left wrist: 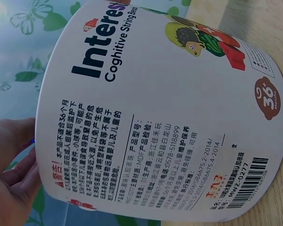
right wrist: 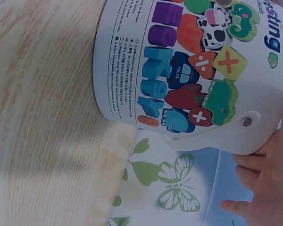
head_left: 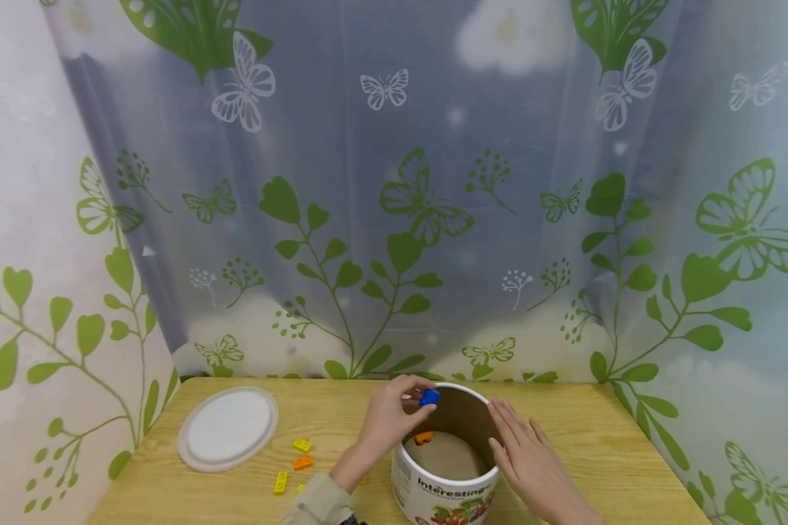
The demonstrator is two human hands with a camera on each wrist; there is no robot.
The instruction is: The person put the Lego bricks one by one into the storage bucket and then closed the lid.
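A white printed bucket [head_left: 446, 484] stands upright on the table, its top uncovered. Between thumb and fingers, my left hand [head_left: 394, 412] pinches a small blue toy brick [head_left: 430, 397] over the bucket's left rim. Inside, an orange brick [head_left: 423, 438] lies near the left wall. My right hand [head_left: 532, 463] rests on the right rim with its fingers extended. In the left wrist view the bucket mostly hides the left hand [left wrist: 16, 157], leaving a sliver of blue. Beside the bucket's handle joint, the right wrist view has the right hand [right wrist: 269, 174] at the rim.
Left of the bucket, yellow bricks [head_left: 280, 483] and an orange brick [head_left: 303, 462] lie scattered on the wooden table [head_left: 341, 401]. A round white lid [head_left: 228, 429] lies at the table's back left. Behind the table hangs a butterfly-patterned curtain [head_left: 427, 292].
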